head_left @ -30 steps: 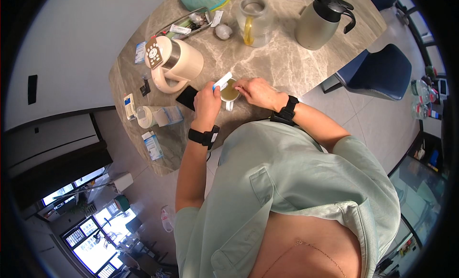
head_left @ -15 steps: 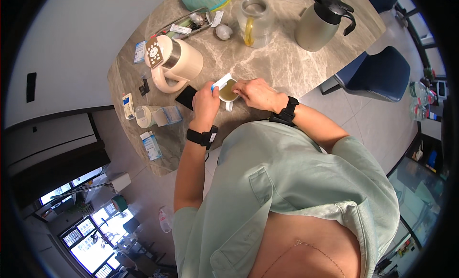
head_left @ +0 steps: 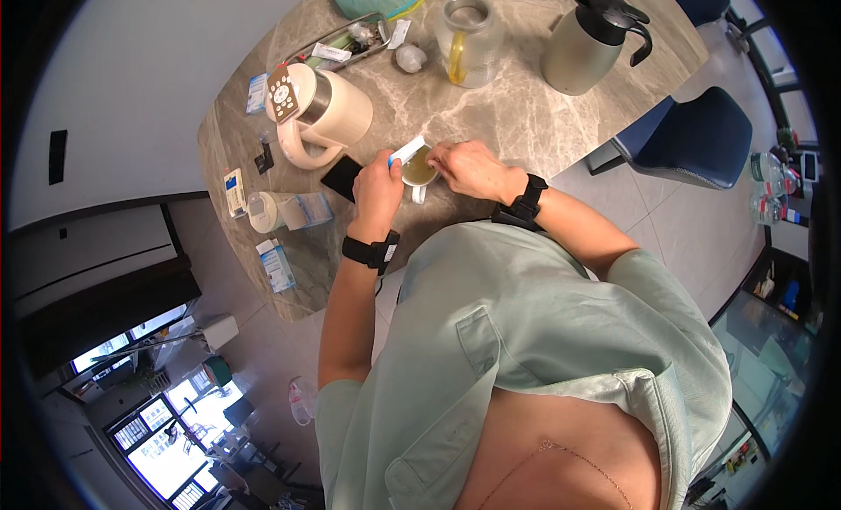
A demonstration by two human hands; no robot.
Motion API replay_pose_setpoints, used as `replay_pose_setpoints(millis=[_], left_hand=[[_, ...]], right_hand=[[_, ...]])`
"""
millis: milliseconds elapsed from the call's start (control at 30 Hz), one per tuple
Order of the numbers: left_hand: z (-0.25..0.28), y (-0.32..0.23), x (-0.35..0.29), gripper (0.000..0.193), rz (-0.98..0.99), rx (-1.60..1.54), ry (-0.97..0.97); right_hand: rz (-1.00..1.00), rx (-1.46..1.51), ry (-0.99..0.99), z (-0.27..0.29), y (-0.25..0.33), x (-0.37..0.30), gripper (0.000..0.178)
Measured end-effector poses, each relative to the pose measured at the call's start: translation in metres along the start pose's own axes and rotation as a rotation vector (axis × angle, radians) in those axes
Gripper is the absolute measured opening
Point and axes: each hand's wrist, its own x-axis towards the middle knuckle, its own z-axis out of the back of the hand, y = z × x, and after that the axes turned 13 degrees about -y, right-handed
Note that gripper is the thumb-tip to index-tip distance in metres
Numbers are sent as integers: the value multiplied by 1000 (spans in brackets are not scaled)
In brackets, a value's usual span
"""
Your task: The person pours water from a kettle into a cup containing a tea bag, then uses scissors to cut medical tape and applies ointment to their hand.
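A white mug [head_left: 419,194] with yellowish-green liquid in it stands near the table's front edge, its handle toward me. My left hand [head_left: 378,190] is closed on a slim white packet [head_left: 408,149] with a blue end, which slants over the mug's left rim. At the mug's right rim is my right hand [head_left: 470,169], its fingers pinched together over the liquid. Whatever those fingers hold, if anything, is too small or hidden to make out. Just left of my left hand lies a black phone-like slab [head_left: 340,178].
A cream kettle [head_left: 346,111] stands left of the mug. Behind are a glass jug [head_left: 477,54], a steel thermos jug [head_left: 585,50] and a cluttered tray [head_left: 368,38]. Small boxes [head_left: 276,266] and a cream-lidded cup [head_left: 263,212] line the left side. A blue chair [head_left: 692,138] is at right.
Almost nothing differs. Both hands keep their places at the mug, with only a very slight shift of the right fingers.
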Motion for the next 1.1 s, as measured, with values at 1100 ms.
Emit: replay_pose_setpoints(millis=[1100], left_hand=[[12,-2,-7,20,-25,-29,-13]], right_hand=[[-70,159,-146,11,-6,-16,17]])
